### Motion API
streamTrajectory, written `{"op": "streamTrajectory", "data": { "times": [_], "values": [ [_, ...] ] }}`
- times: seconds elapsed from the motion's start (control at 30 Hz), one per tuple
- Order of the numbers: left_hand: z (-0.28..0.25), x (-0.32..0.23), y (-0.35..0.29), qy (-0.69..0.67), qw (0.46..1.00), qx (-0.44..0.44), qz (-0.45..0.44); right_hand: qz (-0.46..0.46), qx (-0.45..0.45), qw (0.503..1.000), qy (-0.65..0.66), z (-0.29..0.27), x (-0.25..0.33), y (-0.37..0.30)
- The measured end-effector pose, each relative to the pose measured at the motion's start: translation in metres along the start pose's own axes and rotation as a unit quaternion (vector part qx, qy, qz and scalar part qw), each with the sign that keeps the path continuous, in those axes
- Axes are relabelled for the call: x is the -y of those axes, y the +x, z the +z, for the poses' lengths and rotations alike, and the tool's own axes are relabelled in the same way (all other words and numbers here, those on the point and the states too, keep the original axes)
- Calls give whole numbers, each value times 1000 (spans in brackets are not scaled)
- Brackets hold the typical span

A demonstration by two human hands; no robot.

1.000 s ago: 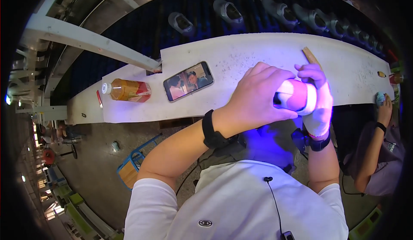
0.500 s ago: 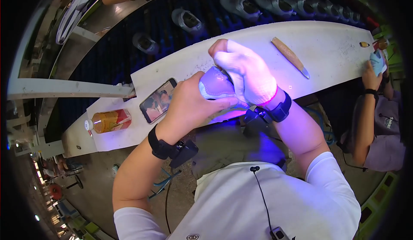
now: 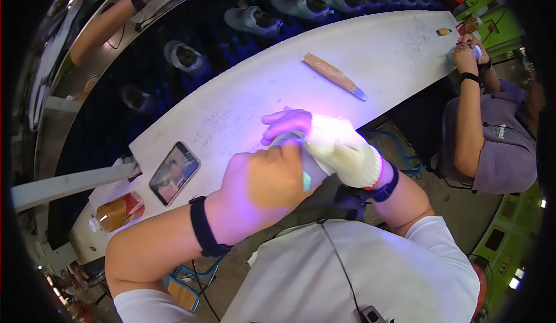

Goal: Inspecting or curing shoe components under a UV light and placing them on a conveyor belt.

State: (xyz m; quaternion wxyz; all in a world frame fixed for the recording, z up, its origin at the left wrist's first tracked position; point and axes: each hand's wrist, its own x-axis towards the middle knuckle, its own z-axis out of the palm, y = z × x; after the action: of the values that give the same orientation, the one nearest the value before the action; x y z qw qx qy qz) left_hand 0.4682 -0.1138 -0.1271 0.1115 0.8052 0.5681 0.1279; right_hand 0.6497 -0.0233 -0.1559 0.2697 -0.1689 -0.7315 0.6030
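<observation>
A grey shoe [image 3: 314, 171] is held between my two hands above the front edge of the white worktable, mostly covered by them. My left hand [image 3: 260, 175] is closed round it, its back turned up and its fingertips hidden. My right hand [image 3: 336, 143], in a white glove with bare fingertips, grips the shoe from the other side. Purple light falls on both hands. Beyond them on the table lies a wooden-handled tool [image 3: 333, 75] with a short, pale blade-like tip.
A phone [image 3: 174, 173] and a drink bottle [image 3: 119, 212] lie on the table [image 3: 231, 103] at left. Several grey shoes [image 3: 252, 20] stand on the dark conveyor beyond. A co-worker [image 3: 489, 129] sits at right holding something light blue. Another person's arm [image 3: 110, 28] reaches in at upper left.
My hands have turned the shoe and brought it lower and nearer to me. My left hand now covers more of it. The whole view has shifted, with the table appearing further left.
</observation>
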Motion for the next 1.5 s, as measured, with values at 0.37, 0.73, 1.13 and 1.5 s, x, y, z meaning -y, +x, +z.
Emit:
{"op": "streamTrajectory", "data": {
  "times": [0.37,0.73,1.13,1.5],
  "values": [
    [20,29,-100,-485,853,-95,-166,-130,-50,926,-350,91,-45,-39],
    [-309,79,22,202,753,-589,213,-55,-343,885,-310,-7,-108,-39],
    [-301,190,83,253,869,-414,101,-61,-337,854,-392,-11,-105,-32],
    [-303,296,10,125,905,-222,-339,-77,-291,859,-414,-8,-103,-31]
  ]
}}
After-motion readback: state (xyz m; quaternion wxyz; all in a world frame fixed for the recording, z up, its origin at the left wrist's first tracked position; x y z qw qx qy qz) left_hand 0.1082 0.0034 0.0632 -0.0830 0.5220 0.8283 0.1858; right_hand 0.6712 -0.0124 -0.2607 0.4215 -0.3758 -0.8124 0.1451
